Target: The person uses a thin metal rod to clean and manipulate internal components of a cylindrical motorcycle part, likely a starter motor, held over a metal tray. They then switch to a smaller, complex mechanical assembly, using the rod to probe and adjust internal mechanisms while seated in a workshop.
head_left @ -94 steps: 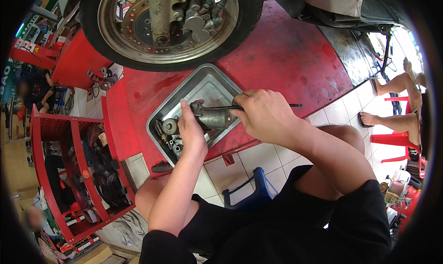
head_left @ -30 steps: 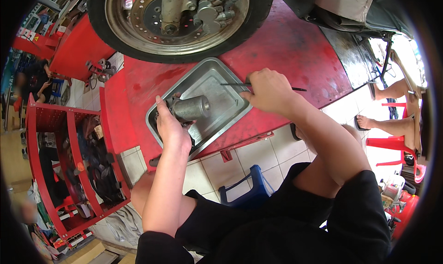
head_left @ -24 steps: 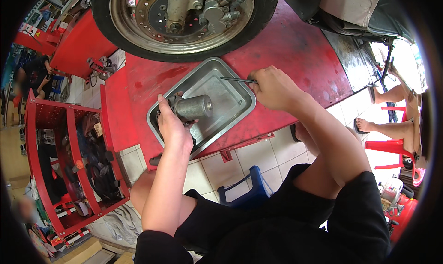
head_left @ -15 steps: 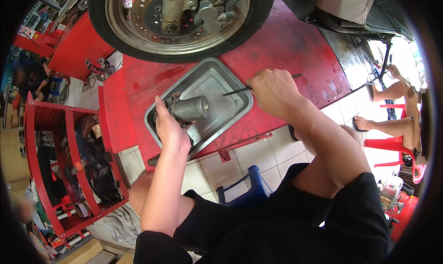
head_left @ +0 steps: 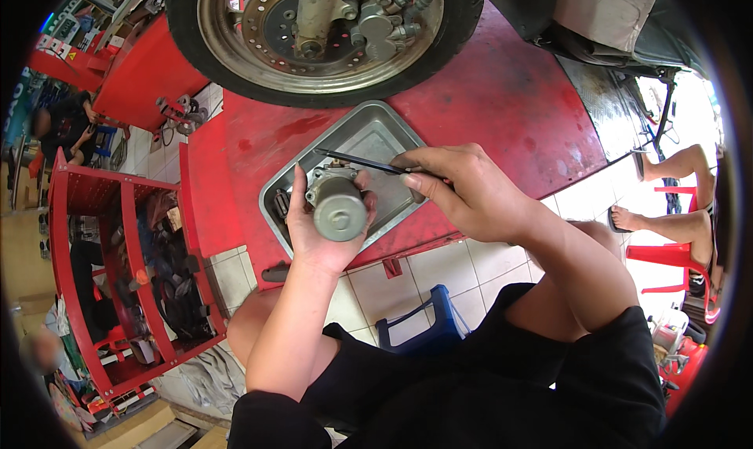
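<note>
Red paint, scuffed and stained, covers the broad surface (head_left: pixel 510 108) in this tiled workshop. From the head view, a wheel (head_left: pixel 329 79) with a dark tyre stands at twelve o'clock from the metal tray (head_left: pixel 384 106); a red rack (head_left: pixel 135 229) is off at eight, a blue stool (head_left: pixel 443 323) at five. Down in the tray, small dark parts (head_left: pixel 282 202) show at about eight o'clock, too cramped for me to make out.

The person's left hand (head_left: pixel 323 249) cups a cylindrical metal part (head_left: pixel 340 212) from below, thumb along its nine o'clock side and fingers round its three. That part sits at about one o'clock from the palm, its round end tilted toward the person. It lies near nine o'clock from the right hand (head_left: pixel 471 189), which pinches a slim black tool (head_left: pixel 357 159). The tool's tip points between nine and ten, over the part's far end; I can't tell whether they touch.
</note>
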The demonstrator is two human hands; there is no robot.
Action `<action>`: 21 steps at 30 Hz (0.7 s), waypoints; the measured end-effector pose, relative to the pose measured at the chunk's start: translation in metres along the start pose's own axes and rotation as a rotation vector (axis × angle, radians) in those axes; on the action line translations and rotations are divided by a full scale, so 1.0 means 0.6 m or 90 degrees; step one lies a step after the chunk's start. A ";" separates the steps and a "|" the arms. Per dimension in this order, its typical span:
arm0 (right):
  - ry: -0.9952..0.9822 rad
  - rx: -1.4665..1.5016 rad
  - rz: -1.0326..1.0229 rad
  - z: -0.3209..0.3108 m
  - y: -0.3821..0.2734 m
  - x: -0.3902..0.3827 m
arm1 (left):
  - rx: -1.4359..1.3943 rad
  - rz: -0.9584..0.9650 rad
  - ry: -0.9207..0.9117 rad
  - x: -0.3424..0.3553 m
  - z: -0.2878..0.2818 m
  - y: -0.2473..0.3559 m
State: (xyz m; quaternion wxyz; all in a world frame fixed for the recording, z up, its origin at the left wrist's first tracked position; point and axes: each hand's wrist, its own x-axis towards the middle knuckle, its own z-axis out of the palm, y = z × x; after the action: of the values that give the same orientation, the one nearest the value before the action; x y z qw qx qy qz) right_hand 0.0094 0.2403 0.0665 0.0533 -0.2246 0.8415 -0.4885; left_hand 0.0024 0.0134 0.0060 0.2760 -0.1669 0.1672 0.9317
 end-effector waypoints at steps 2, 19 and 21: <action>0.020 -0.061 0.001 -0.003 -0.005 -0.004 | -0.024 -0.007 -0.072 0.000 0.004 -0.001; -0.036 -0.103 0.056 0.017 -0.015 -0.036 | 0.114 0.176 -0.055 0.002 -0.027 0.006; -0.040 -0.115 0.062 0.021 -0.016 -0.036 | 0.142 0.192 -0.051 0.002 -0.026 0.004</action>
State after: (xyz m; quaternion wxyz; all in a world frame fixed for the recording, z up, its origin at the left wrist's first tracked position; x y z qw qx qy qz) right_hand 0.0353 0.2357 0.0653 0.0824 -0.2027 0.8900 -0.4000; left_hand 0.0035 0.0057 -0.0077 0.1564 -0.0709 0.2814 0.9441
